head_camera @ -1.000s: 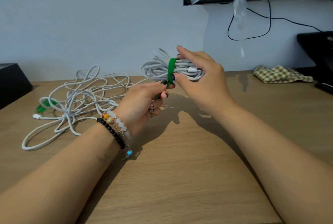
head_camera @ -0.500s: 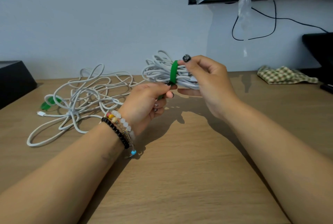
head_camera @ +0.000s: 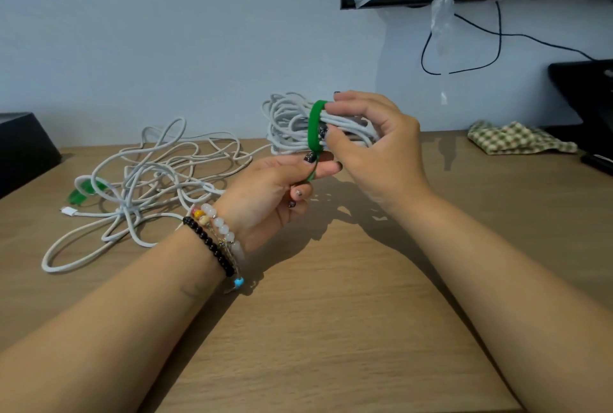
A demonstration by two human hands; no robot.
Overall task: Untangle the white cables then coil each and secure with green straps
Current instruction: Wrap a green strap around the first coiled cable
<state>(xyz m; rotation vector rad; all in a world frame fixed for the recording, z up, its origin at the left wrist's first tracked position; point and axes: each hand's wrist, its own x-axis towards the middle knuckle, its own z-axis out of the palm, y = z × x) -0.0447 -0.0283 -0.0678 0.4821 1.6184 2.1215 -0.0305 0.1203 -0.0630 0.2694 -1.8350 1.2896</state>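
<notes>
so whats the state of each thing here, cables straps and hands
coiled cable: bundled, held above the table
green strap: wrapped round the coil, tail pinched
loose cable: tangled on the table
second strap: lying under the tangle
left hand: pinches strap tail
right hand: grips coil

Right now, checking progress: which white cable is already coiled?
The white cable bundle held in both hands, green strap around it; the loose white cable sprawls on the table.

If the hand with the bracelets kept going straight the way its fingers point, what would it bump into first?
Probably the right hand, which holds the coiled white cable. The left hand points rightward, pinching the green strap tail just below the coil. Depth is hard to judge from one view.
</notes>
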